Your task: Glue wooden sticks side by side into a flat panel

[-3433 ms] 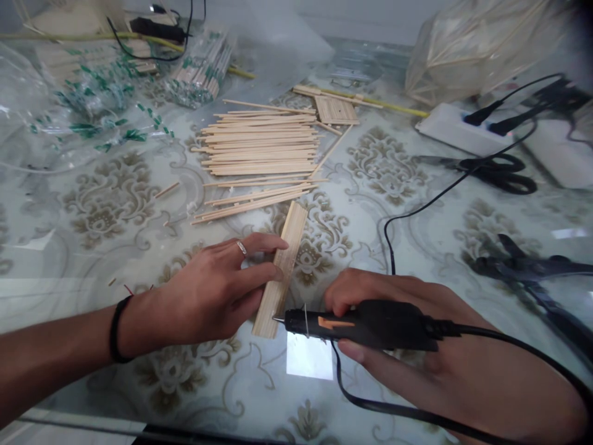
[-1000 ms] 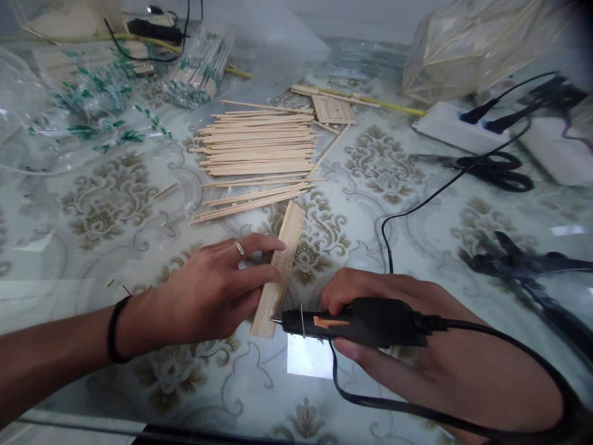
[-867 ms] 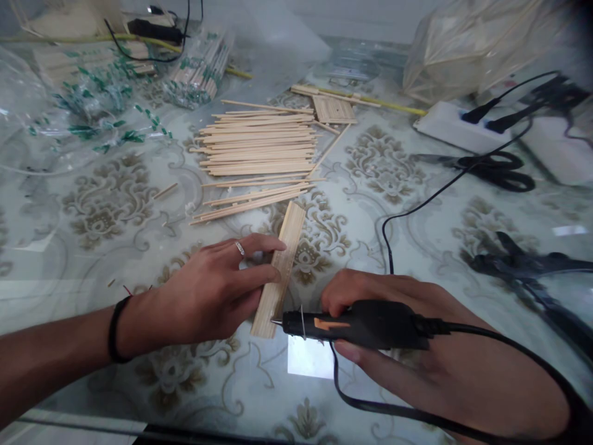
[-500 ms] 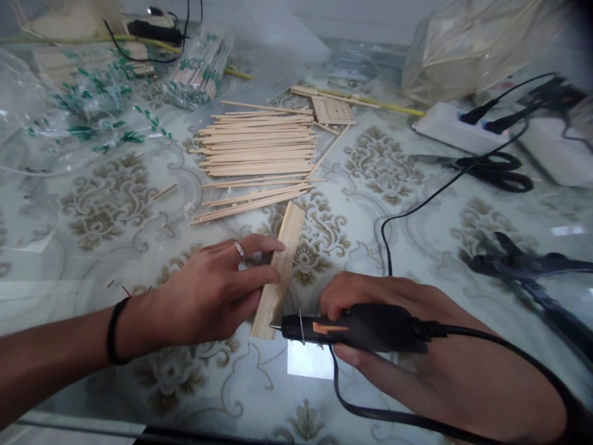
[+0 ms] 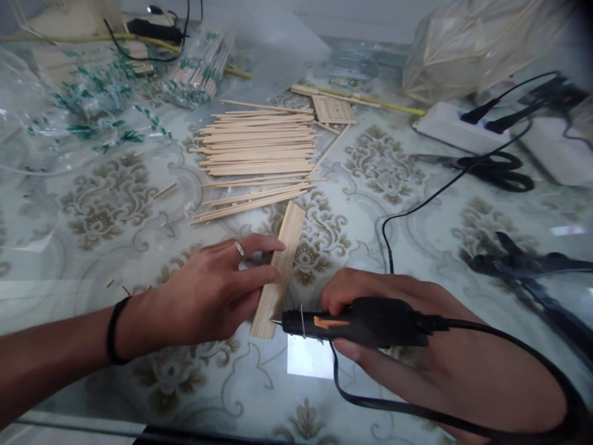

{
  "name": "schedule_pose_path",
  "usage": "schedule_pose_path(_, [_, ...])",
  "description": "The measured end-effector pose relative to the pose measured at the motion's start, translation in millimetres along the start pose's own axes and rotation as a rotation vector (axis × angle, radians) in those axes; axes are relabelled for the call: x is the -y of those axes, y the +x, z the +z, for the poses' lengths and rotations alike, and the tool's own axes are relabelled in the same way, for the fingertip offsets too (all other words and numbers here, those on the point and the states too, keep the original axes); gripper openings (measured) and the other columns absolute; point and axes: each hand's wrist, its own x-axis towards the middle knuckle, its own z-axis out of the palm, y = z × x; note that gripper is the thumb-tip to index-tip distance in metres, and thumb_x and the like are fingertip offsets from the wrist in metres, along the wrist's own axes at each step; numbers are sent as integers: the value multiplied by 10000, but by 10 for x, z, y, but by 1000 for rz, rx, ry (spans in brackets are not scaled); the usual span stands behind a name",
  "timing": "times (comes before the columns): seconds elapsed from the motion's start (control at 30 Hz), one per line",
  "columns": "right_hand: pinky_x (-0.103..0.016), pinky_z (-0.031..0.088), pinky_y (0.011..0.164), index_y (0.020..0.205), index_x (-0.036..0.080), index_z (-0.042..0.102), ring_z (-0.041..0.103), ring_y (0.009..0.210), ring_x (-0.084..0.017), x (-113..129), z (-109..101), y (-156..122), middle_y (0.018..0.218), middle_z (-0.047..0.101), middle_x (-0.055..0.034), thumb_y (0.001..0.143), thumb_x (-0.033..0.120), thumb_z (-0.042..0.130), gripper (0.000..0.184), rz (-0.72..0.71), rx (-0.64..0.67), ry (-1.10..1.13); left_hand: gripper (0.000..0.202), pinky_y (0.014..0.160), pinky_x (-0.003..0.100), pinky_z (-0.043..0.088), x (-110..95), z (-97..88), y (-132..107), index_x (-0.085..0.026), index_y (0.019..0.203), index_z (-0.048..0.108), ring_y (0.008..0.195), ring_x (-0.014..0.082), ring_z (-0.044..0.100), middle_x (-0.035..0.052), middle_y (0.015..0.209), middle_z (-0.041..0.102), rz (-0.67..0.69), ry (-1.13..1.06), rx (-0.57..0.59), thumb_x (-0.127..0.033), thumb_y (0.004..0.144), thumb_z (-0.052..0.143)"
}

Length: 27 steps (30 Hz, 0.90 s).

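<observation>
My left hand [image 5: 208, 296], with a ring and a black wristband, lies flat with its fingers stretched out, pressing down on a narrow panel of joined bamboo sticks [image 5: 282, 262] that runs diagonally on the table. My right hand [image 5: 417, 346] is wrapped round a black glue gun [image 5: 361, 322] with an orange trigger. The gun's nozzle touches the panel's near right edge. Its black cord [image 5: 403, 213] loops away behind and under my right wrist.
A pile of loose bamboo sticks [image 5: 259, 148] lies behind the panel, with a small finished panel [image 5: 334, 110] further back. Plastic bags of sticks [image 5: 199, 71] sit far left. A white power strip [image 5: 456, 133], black scissors [image 5: 498, 170] and black pliers [image 5: 532, 269] lie at the right.
The glue gun's nozzle has shifted only slightly along the panel's near end. My left hand has stayed pressed on the panel.
</observation>
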Motion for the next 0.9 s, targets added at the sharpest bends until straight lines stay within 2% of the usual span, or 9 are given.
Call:
schedule_pose_path(0.5, [-288, 489, 645, 986, 261, 543, 638, 675, -157, 16, 9, -2, 835, 667, 30, 975, 150, 585, 119, -32, 36, 2, 168, 967, 353, 649, 6, 3, 4, -205, 1125, 671, 1150, 223, 754, 129, 1466, 651, 9, -4, -5, -113, 1002, 603])
schedule_pose_path(0.73, [-269, 483, 631, 993, 260, 548, 627, 665, -143, -2, 17, -18, 831, 659, 41, 975, 148, 599, 124, -50, 23, 18, 166, 910, 368, 659, -6, -12, 8, -198, 1104, 669, 1118, 241, 765, 129, 1447, 656, 7, 3, -5, -101, 986, 604])
schedule_pose_path(0.9, [-271, 494, 665, 1015, 257, 548, 639, 698, -142, 5, 34, -28, 865, 672, 34, 973, 130, 586, 139, -49, 26, 30, 165, 950, 370, 652, 8, 7, 1, -201, 1122, 678, 1140, 234, 759, 126, 1459, 648, 6, -3, 2, -117, 1000, 605])
